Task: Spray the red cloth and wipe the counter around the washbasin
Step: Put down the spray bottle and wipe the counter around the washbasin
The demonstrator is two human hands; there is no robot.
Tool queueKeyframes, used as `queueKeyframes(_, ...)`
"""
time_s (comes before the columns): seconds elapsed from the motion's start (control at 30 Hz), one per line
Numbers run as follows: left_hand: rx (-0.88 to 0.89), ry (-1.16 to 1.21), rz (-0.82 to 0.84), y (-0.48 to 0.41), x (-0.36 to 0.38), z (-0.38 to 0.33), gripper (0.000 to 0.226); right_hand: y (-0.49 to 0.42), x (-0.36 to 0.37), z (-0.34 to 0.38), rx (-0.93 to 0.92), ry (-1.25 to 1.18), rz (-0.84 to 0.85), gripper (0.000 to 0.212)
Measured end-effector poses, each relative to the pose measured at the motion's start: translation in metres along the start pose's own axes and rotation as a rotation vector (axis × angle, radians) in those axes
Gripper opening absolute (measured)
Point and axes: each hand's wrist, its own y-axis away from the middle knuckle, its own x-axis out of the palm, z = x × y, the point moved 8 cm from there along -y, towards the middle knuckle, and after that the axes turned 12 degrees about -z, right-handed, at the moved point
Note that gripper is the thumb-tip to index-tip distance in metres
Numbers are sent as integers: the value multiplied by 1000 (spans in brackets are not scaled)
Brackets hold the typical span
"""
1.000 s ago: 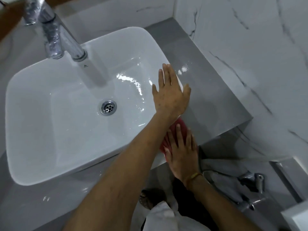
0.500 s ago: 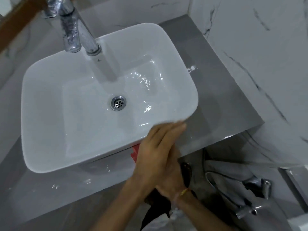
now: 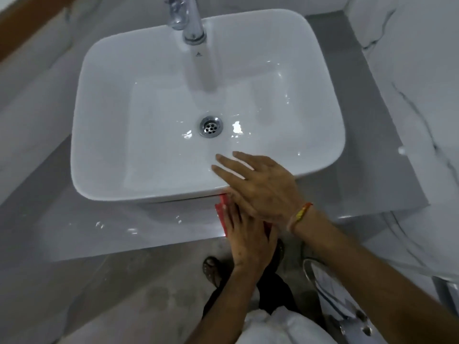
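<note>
The red cloth [image 3: 221, 211] lies on the grey counter [image 3: 99, 227], on the narrow front strip just under the white washbasin [image 3: 82, 145]. Only its left edge shows. My left hand [image 3: 248, 240] presses flat on the cloth with the fingers pointing toward the basin. My right hand [image 3: 260, 184], with a thread band at the wrist, lies across the left hand's fingers. Its spread fingers reach over the basin's front rim. No spray bottle is in view.
A chrome tap [image 3: 192, 23] stands at the basin's back and a drain [image 3: 211, 126] sits in its middle. Small white specks dot the counter's front left. A marble wall [image 3: 409, 70] closes the right side. Below the counter are my sandalled foot [image 3: 211, 269] and a chrome hose fitting [image 3: 323, 276].
The cloth and both hands have moved from the basin's right front corner leftward along the front strip. My right hand came off the cloth and now lies over the left, which presses it.
</note>
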Motion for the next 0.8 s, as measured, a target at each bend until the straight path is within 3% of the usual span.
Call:
queueKeyframes(0.13,-1,110,-46,3,-4,43,67,1,1,-1,29,-44,29,45)
queueKeyframes(0.27,-92,54,-83,9,-19,146,65,-2,2,3,44,-63,98,47)
queueKeyframes(0.47,-257,-13,-87,18,-48,296,66,-46,26,80,-167,-111,214,52)
queueKeyframes(0.67,-345,47,-118,17,-41,281,62,-119,63,162,-351,-175,185,54)
queueKeyframes(0.8,-262,151,-159,19,-41,261,53,-158,76,191,-365,-175,179,61)
